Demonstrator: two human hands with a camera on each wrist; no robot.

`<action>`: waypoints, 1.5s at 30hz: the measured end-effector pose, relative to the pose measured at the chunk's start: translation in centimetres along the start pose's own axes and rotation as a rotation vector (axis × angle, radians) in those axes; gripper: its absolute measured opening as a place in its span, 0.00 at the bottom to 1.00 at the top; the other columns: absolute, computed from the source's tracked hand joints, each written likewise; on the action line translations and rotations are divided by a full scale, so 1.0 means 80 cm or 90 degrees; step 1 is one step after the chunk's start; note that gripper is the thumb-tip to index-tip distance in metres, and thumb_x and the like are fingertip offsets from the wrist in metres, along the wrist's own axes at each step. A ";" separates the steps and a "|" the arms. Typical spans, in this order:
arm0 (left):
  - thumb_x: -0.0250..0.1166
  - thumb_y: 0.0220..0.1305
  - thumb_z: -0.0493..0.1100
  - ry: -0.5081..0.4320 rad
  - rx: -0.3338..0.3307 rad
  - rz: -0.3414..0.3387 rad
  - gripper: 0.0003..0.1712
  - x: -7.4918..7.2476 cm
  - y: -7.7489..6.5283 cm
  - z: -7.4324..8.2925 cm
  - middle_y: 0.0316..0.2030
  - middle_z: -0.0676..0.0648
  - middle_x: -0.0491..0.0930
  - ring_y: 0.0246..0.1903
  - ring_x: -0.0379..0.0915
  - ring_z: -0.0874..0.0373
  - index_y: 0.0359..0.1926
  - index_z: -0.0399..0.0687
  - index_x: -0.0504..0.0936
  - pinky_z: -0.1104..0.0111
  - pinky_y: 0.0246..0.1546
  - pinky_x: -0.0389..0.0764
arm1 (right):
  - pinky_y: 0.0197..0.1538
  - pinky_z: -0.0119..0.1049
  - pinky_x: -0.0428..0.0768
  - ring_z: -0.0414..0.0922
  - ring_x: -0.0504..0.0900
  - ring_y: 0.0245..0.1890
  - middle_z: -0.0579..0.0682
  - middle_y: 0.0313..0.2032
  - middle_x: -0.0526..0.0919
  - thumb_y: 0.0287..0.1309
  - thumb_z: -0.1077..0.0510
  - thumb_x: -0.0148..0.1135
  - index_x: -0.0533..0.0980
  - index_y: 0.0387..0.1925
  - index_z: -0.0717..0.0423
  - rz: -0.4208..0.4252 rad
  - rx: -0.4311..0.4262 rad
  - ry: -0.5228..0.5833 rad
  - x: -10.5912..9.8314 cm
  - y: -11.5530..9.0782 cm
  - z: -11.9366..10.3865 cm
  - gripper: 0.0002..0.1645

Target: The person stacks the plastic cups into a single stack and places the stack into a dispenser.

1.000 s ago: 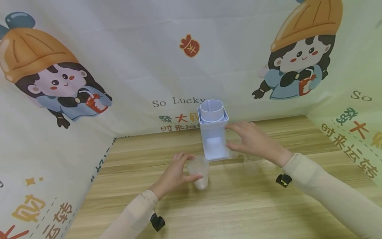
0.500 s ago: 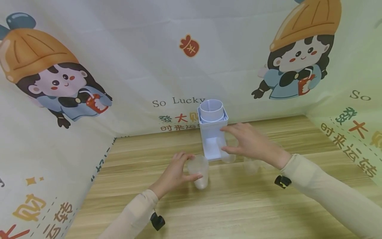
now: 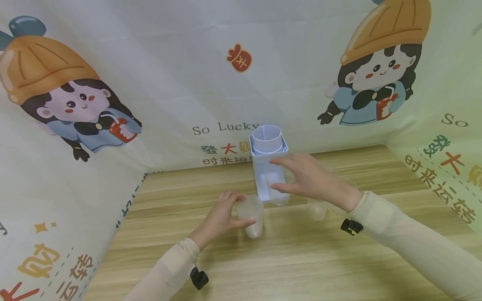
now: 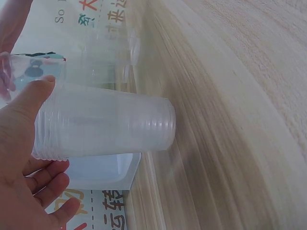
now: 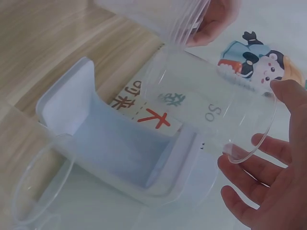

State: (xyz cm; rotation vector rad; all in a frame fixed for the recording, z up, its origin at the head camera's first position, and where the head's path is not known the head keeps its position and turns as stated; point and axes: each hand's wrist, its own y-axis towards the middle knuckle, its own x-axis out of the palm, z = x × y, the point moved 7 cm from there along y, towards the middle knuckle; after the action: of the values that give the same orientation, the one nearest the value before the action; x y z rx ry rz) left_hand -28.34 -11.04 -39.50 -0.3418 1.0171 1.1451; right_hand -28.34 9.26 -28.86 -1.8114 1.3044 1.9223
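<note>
My left hand (image 3: 221, 219) holds a nested stack of clear plastic cups (image 4: 110, 120) around its rims, thumb on one side and fingers on the other. The stack stands upright, its base close to the table. With my right hand (image 3: 314, 179) I grip a single clear plastic cup (image 5: 216, 105) near its rim, between thumb and fingers. In the head view this cup overlaps the front of a pale blue-white dispenser (image 3: 268, 144), a tall box with a round tube in its top and an open recess below. The dispenser's recess (image 5: 120, 139) shows in the right wrist view.
Other clear cups (image 3: 318, 209) stand on the wooden table (image 3: 286, 259), right of the dispenser and partly behind my right arm. A printed cloth (image 3: 169, 83) with cartoon figures and lettering rises at the back and sides.
My right hand has moved left with its cup, from the dispenser's right side to its front. The left hand and the cup stack have stayed in place.
</note>
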 end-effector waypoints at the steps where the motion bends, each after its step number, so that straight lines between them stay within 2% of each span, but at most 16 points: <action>1: 0.79 0.48 0.54 0.001 0.000 -0.001 0.39 0.000 0.000 0.000 0.57 0.43 0.76 0.62 0.66 0.46 0.57 0.42 0.77 0.53 0.62 0.75 | 0.62 0.53 0.77 0.54 0.81 0.57 0.54 0.59 0.82 0.57 0.36 0.67 0.74 0.62 0.55 0.002 -0.001 0.003 -0.001 0.001 -0.001 0.39; 11: 0.79 0.48 0.54 0.010 0.005 0.001 0.38 0.003 0.001 -0.001 0.56 0.43 0.77 0.60 0.67 0.46 0.57 0.41 0.77 0.53 0.61 0.75 | 0.55 0.49 0.81 0.51 0.84 0.50 0.53 0.55 0.84 0.56 0.40 0.69 0.75 0.60 0.56 0.037 -0.051 0.011 -0.014 0.013 -0.018 0.36; 18: 0.79 0.49 0.53 0.011 0.009 0.004 0.38 0.001 0.001 0.000 0.55 0.44 0.77 0.59 0.68 0.47 0.57 0.41 0.76 0.53 0.61 0.76 | 0.55 0.49 0.81 0.52 0.84 0.51 0.55 0.54 0.84 0.55 0.42 0.70 0.76 0.60 0.57 0.055 -0.077 0.025 -0.022 0.024 -0.030 0.36; 25: 0.78 0.49 0.54 0.013 0.013 0.004 0.38 0.001 0.003 -0.002 0.55 0.44 0.77 0.59 0.67 0.47 0.57 0.41 0.76 0.54 0.61 0.75 | 0.57 0.50 0.81 0.53 0.83 0.54 0.54 0.56 0.84 0.56 0.42 0.69 0.75 0.60 0.57 0.050 -0.092 0.032 -0.016 0.035 -0.045 0.35; 36: 0.79 0.47 0.52 0.012 0.037 0.022 0.37 0.002 0.000 0.000 0.52 0.43 0.78 0.57 0.68 0.47 0.53 0.38 0.76 0.53 0.58 0.77 | 0.56 0.48 0.80 0.50 0.83 0.52 0.49 0.55 0.84 0.57 0.39 0.67 0.76 0.60 0.54 0.052 -0.107 0.030 -0.007 0.042 -0.057 0.35; 45: 0.79 0.48 0.53 0.004 0.020 0.008 0.37 0.003 0.002 -0.002 0.52 0.44 0.77 0.57 0.67 0.49 0.54 0.40 0.76 0.54 0.58 0.77 | 0.56 0.47 0.80 0.50 0.83 0.52 0.51 0.54 0.85 0.57 0.41 0.69 0.76 0.58 0.57 0.046 -0.127 0.030 0.004 0.044 -0.065 0.34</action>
State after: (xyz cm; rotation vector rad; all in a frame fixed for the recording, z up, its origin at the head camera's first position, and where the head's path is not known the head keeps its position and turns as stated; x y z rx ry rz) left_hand -28.53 -10.95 -39.78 -0.3135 1.0431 1.1392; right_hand -27.06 3.45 -26.83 -1.9362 1.2477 2.1280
